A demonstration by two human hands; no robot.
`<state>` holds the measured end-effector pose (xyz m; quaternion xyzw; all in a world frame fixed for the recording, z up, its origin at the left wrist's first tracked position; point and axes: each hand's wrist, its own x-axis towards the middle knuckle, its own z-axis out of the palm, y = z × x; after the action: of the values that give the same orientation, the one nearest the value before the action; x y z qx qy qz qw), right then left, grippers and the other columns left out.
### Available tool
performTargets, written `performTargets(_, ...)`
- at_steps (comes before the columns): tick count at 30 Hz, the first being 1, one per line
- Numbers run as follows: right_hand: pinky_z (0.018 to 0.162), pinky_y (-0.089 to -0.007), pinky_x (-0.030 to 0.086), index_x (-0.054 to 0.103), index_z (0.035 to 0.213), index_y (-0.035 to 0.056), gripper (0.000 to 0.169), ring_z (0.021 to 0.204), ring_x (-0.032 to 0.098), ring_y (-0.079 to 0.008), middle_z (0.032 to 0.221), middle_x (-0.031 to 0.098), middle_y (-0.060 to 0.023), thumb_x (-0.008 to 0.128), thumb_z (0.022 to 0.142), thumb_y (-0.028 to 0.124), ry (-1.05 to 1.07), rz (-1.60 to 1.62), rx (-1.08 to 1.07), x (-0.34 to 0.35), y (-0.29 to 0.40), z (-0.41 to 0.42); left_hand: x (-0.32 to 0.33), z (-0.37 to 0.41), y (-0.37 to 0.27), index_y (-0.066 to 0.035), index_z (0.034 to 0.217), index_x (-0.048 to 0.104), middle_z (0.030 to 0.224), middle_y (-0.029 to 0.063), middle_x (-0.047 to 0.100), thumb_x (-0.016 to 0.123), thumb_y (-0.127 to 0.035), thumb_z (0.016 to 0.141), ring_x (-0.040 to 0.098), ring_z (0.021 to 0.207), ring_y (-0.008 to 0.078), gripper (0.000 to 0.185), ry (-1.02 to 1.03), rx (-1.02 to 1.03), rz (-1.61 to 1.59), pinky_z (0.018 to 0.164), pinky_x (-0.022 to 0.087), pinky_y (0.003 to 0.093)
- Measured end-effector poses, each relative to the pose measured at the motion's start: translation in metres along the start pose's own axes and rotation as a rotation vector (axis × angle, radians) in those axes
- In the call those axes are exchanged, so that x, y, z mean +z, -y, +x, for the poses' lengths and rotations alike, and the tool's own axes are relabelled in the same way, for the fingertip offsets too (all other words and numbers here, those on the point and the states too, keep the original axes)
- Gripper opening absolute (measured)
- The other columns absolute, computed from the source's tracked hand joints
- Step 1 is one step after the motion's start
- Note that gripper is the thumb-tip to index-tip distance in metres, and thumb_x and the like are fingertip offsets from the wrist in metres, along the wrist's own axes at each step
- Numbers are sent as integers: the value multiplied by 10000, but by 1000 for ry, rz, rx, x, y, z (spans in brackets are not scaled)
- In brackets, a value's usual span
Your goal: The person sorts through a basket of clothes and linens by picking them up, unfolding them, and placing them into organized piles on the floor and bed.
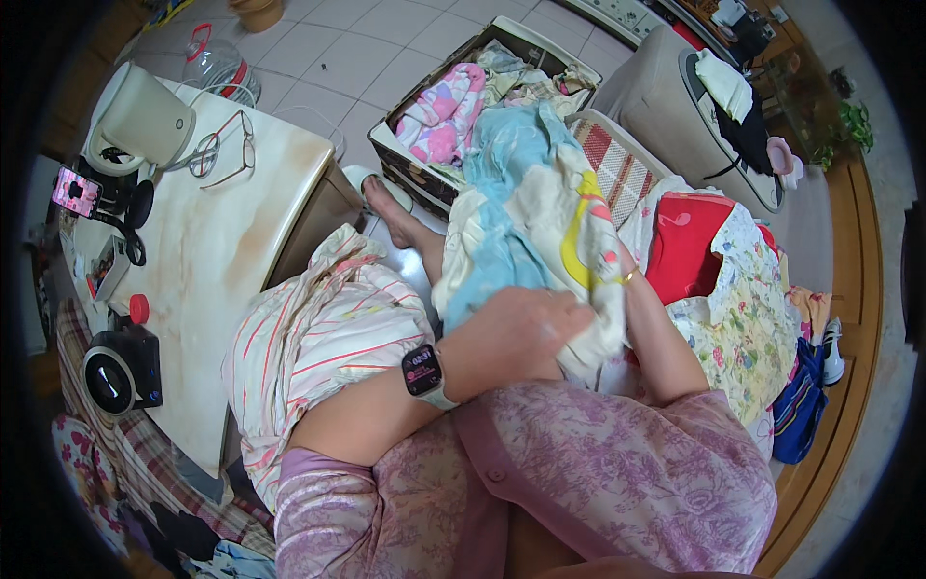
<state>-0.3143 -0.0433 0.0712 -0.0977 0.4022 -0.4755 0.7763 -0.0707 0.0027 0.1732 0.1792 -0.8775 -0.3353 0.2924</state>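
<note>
My left hand (521, 326), blurred and with a watch on its wrist, is over the near edge of a light-blue, white and yellow cloth (524, 210). Its fingers look bent, but whether they grip the cloth cannot be seen. At the cloth's right edge is my right hand (628, 262), with a bracelet on the wrist; the fingers are mostly hidden by the fabric. The cloth stretches from my lap to an open suitcase (409, 170) holding a pink-and-white fleece (445, 112) and other folded fabrics. A red-striped white cloth (325, 326) lies by my left forearm.
At left, a table (210, 239) bears a cream kettle (148, 119), glasses (246, 155), a phone (76, 192) and a black device (123, 369). At right are a red cloth (680, 246), a floral cloth (745, 318) and a grey seat (644, 101). A large plastic bottle (217, 69) stands on the floor.
</note>
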Motion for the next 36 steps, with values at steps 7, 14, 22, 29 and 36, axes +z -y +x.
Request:
performTargets(7, 898, -354, 504, 463, 1302, -9, 521, 1079, 600, -219, 1231, 578, -133, 421, 986, 403, -67, -143, -59, 24, -22, 42, 22, -7, -24, -49, 1038, 603, 940, 111, 631, 645, -142, 743, 630, 856, 315, 312, 188, 113, -332, 702, 509, 391)
performTargets(14, 879, -349, 509, 484, 1286, -6, 495, 1065, 605, -211, 1219, 586, -128, 443, 979, 380, -134, -212, -323, 27, 34, 27, 31, -12, -4, -32, 1108, 580, 1020, 128, 632, 710, -262, 777, 623, 944, 322, 424, 271, 18, -540, 786, 496, 387)
performTargets(22, 858, -342, 516, 508, 1269, -2, 465, 1050, 610, -201, 1204, 595, -123, 467, 972, 353, -93, -282, -680, 10, 159, -88, 32, -9, -4, 3, 1198, 554, 1071, 78, 641, 683, -255, 859, 613, 922, 127, 445, 378, -117, -945, 812, 494, 296)
performTargets(29, 796, -303, 514, 598, 1170, 6, 338, 967, 620, -146, 1093, 640, -83, 565, 918, 230, -268, -887, -771, 20, 190, -185, 18, 6, 31, -25, 1101, 592, 1016, 42, 638, 554, -201, 952, 579, 917, 81, 234, -502, -289, -1067, 776, 462, 232)
performTargets(36, 890, -398, 470, 625, 1123, 32, 463, 1004, 622, -347, 1063, 642, -227, 514, 922, 434, 297, -1720, -147, 106, -45, -124, 21, -3, 71, 50, 1347, 367, 1295, 145, 502, 627, -413, 883, 500, 1172, 227, 705, -402, -825, -1159, 945, 432, 370)
